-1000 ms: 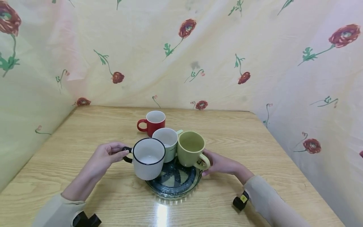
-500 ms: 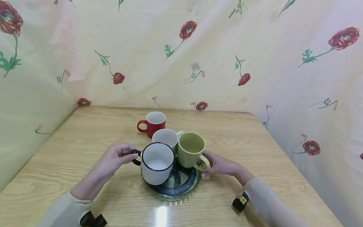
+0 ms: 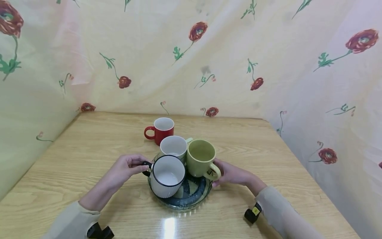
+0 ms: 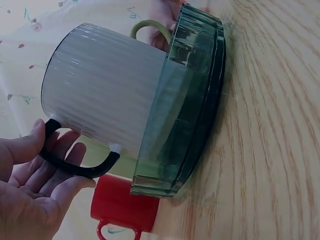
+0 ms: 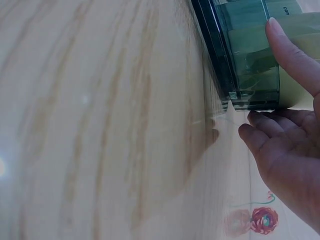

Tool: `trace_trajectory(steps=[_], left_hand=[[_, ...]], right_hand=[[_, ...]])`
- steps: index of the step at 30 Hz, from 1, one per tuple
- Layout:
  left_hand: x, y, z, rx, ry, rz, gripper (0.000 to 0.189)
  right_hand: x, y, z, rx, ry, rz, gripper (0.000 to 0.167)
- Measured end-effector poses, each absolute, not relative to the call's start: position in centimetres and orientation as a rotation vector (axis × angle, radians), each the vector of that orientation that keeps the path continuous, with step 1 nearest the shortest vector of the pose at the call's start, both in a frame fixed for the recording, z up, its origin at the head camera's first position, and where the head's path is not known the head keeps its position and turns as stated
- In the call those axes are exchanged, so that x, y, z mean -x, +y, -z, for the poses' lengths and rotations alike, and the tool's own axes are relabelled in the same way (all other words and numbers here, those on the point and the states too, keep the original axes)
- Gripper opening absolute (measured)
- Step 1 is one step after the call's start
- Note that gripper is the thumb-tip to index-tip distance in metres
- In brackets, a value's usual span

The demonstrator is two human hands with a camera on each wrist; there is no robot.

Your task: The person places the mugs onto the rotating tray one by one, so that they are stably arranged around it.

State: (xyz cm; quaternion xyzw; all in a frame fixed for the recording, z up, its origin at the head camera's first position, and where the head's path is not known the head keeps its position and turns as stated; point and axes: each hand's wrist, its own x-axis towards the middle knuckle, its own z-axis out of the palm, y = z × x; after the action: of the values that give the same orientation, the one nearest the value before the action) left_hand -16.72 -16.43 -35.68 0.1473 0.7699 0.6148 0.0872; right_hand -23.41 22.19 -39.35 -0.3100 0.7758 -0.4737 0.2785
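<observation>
My left hand (image 3: 126, 169) pinches the black handle (image 4: 82, 170) of a white ribbed mug (image 3: 162, 188) with a dark rim. The mug stands upright at the left side of a round glass dish (image 3: 191, 200), its lower part seen through the glass in the left wrist view. Across from it, my right hand (image 3: 228, 172) holds the dish's right side, thumb (image 5: 287, 42) against the glass wall and fingers bent at the edge. Also in the dish stand a yellow-green mug (image 3: 196, 167), partly covering that hand, and a pale mug (image 3: 173, 146) at the back.
Behind the dish, a red mug (image 3: 164, 135) sits on the wooden table (image 3: 253, 142), handle to the left. A flowered cloth (image 3: 149, 66) hangs at the back and sides. Black wrist cameras (image 3: 252, 214) are strapped over both sleeves.
My left hand has carried the white mug right and toward me, down into the dish, in front of the pale mug. The right hand and the other mugs stay as they were.
</observation>
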Motion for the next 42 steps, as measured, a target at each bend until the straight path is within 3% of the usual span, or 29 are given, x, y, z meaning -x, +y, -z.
trace_trajectory(steps=[42], left_hand=[[20.6,-18.0,37.1,-0.564,2.233,-1.574,0.029]], right_hand=[[23.2,21.7,39.0,0.807,2.155,1.208,0.100]])
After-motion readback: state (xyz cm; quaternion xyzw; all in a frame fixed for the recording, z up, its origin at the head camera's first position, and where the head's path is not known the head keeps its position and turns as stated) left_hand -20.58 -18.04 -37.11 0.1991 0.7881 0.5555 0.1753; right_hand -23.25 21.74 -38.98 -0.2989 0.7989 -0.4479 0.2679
